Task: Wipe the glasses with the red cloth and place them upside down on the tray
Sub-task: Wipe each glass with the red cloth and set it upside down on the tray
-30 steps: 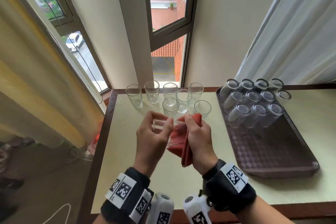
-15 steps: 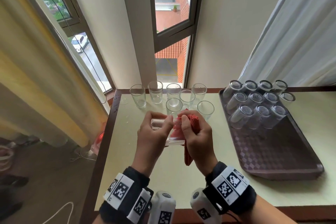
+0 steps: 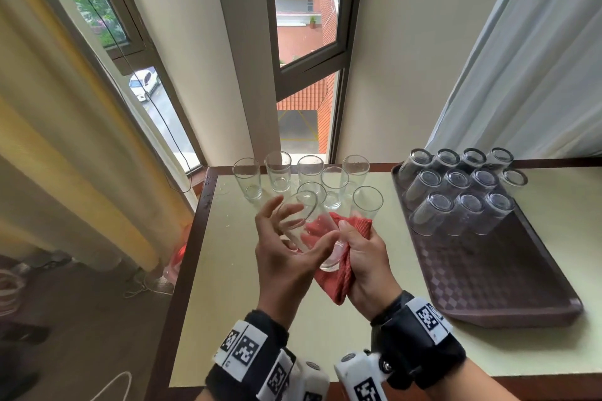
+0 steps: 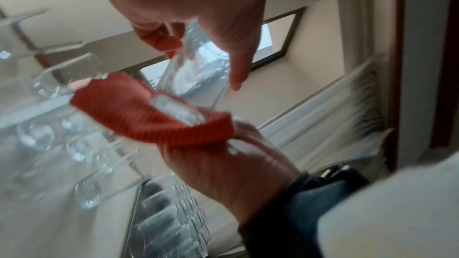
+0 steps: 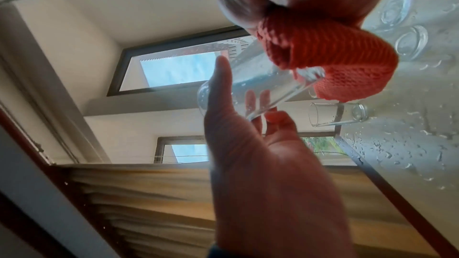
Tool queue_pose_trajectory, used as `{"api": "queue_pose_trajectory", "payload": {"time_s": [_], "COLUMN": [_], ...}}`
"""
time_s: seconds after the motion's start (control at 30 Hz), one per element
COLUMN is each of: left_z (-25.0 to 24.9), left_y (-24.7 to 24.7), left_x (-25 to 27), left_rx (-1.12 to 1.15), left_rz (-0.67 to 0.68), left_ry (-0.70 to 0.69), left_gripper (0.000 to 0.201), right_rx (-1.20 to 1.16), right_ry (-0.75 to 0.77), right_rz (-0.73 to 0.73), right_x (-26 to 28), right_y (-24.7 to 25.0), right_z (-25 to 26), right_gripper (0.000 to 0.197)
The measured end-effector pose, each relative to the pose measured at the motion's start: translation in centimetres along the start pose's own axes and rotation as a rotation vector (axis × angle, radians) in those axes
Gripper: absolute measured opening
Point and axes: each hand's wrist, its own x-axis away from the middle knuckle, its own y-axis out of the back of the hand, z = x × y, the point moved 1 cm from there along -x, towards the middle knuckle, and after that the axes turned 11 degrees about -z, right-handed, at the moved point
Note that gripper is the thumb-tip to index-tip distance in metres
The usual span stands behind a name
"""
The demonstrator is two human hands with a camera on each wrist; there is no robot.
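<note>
Glass (image 3: 312, 231) tilted between both hands above the table (image 3: 228, 303): left hand (image 3: 286, 257) spread, fingers straight along it; right hand (image 3: 365, 257) gripping the red cloth (image 3: 338, 280) under its base. Seven upright glasses (image 3: 334, 185) close behind. Tray (image 3: 508, 296) right, front half bare, inverted glasses (image 3: 456, 192) at back. Left wrist view blurred.

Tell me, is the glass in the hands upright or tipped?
Tipped. The glass leans with its mouth up toward the left hand and its base low against the cloth in the right hand.
</note>
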Motion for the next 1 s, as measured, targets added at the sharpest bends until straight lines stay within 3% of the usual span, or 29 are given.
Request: {"api": "queue_pose_trajectory", "payload": {"time_s": [0.13,0.23,0.4,0.53,0.63,0.7,0.87,1.0], "left_z": [0.9,1.4,2.6,3.1,2.7,2.3,1.4,0.7], "left_y": [-0.7,-0.6,-0.5,1.0,2.3,3.0,3.9,4.2], "left_x": [0.0,-0.2,-0.4,-1.8,-2.3,-2.2,-2.0,-2.2], "left_rx": [-0.016,-0.086,-0.045,-0.072,-0.114,-0.212,-0.328,-0.373], "left_rz": [0.057,0.12,0.139,0.225,0.406,0.511,0.596,0.636], "left_ry": [-0.066,-0.117,-0.049,0.061,0.158,0.178,0.143,0.104], "left_gripper": [0.092,0.094,0.101,0.109,0.103,0.1,0.071,0.061], "right_rx": [0.004,0.057,0.141,0.333,0.386,0.32,0.335,0.503], "right_ry": [-0.049,-0.062,-0.051,0.131,0.227,0.201,0.197,0.3], "right_rz": [-0.048,0.013,-0.003,-0.036,0.051,0.152,0.291,0.397], "right_x": [-0.1,0.3,-0.2,-0.7,-0.7,-0.3,0.3,1.1], "right_y": [0.2,0.3,1.1,1.9,2.2,1.9,1.0,0.3], "right_z": [-0.2,0.5,-0.1,-0.2,0.7,1.4,1.9,1.5], "right_gripper": [0.027,0.017,0.028,0.026,0.035,0.04,0.048,0.033]}}
